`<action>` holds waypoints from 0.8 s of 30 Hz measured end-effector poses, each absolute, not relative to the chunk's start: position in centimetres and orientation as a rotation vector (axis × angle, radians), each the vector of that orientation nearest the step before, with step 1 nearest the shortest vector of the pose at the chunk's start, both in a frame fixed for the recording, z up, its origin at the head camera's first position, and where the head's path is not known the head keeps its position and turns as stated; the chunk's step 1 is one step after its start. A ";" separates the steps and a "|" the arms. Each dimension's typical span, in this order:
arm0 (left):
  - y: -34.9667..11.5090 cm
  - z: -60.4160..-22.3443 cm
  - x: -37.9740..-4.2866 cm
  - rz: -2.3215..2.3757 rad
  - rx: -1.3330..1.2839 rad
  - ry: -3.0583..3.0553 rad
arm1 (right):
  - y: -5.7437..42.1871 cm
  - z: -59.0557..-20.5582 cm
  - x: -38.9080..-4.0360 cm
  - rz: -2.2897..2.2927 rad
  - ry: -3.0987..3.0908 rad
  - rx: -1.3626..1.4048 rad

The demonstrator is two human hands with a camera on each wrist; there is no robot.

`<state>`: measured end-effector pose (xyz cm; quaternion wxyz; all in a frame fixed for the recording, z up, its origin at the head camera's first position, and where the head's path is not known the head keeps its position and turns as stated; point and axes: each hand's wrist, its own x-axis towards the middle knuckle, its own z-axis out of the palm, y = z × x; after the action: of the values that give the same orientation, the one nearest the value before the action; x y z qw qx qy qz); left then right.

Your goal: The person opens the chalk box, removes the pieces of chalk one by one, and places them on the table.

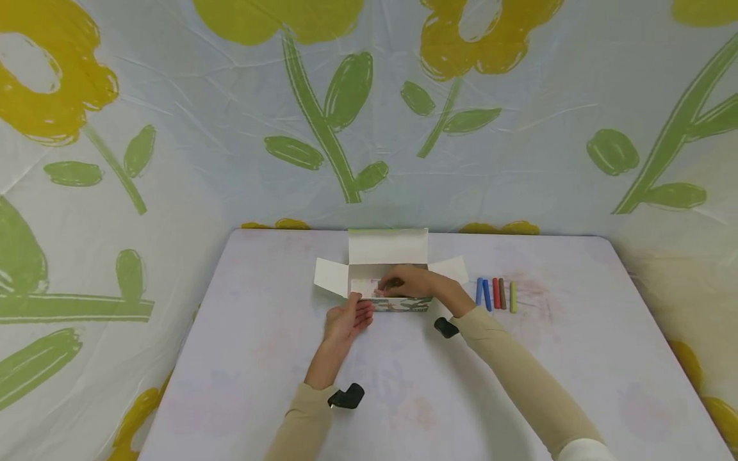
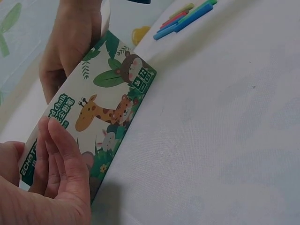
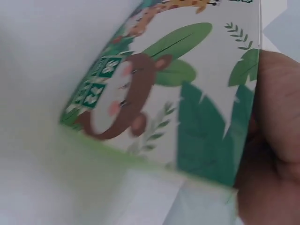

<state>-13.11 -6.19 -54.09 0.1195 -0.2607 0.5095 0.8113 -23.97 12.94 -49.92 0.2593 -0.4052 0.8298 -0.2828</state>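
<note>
A chalk box with a jungle-animal print sits on the table, its lid and side flaps spread wide. My left hand holds its front wall near the left corner, fingers flat along the printed face and thumb at the top edge. The right hand reaches down into the box from the right, its fingers bent close to pale pieces inside. In the left wrist view the box wall hides the right fingertips, and I cannot tell whether they pinch anything.
Right of the box lie several chalk sticks side by side: blue, red, brown and yellow-green. The raised lid stands at the box's back. A flower-print cloth hangs behind the white table.
</note>
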 end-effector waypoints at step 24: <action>-6.3 -54.2 -13.1 2.372 -0.746 1.500 | 18.7 -47.8 -21.0 -1.416 2.571 -0.753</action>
<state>-13.10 -6.34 -54.16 0.1185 -0.2551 0.5130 0.8110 -21.02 18.71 -47.78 0.0554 -0.2480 0.8471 -0.4667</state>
